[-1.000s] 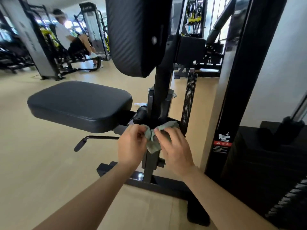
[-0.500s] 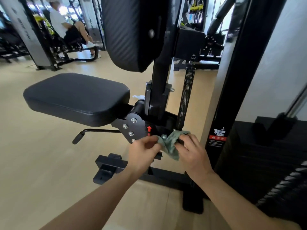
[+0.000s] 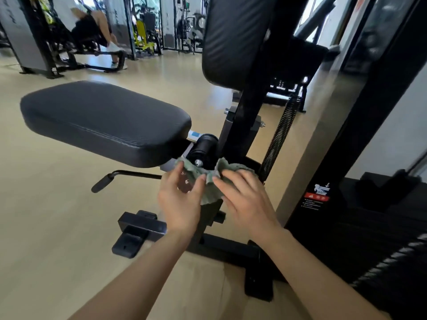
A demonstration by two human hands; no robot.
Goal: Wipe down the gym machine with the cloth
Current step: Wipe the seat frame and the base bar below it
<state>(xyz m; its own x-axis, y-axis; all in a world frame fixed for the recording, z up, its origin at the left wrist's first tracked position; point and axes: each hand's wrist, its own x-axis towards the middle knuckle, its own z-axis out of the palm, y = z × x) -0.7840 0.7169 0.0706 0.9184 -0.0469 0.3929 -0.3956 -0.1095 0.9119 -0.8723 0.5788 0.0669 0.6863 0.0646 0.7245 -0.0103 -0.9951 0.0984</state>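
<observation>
Both of the person's hands are down at the joint where the seat pad (image 3: 104,121) meets the black upright post (image 3: 242,125) of the gym machine, and the cloth (image 3: 209,181) is stretched between them. The left hand (image 3: 180,202) pinches one edge of the cloth just under the rear corner of the seat pad, thumb and fingers closed on the fabric, the palm loose. The right hand (image 3: 247,199) lies flatter, fingers spread over the other end and pressing it against the bracket at the foot of the post, just beside the coil spring (image 3: 280,137).

Holding it this way looks deliberate: with the cloth drawn taut like a strap it can be pulled around the round black pivot cylinder (image 3: 204,146) behind the seat pad, a spot a flat palm would not reach. The cylinder's bolt head shows just above the cloth's sagging middle, so the cloth seems to cup the pivot from below.

The cloth itself is a small, thin, grey-green rag, crumpled and ruffled along its edges, with a loose flap hanging below the hands. It looks soft and limp. Whether it is damp I cannot tell.

The seat lever (image 3: 124,177) juts out below the seat pad, untouched.
</observation>
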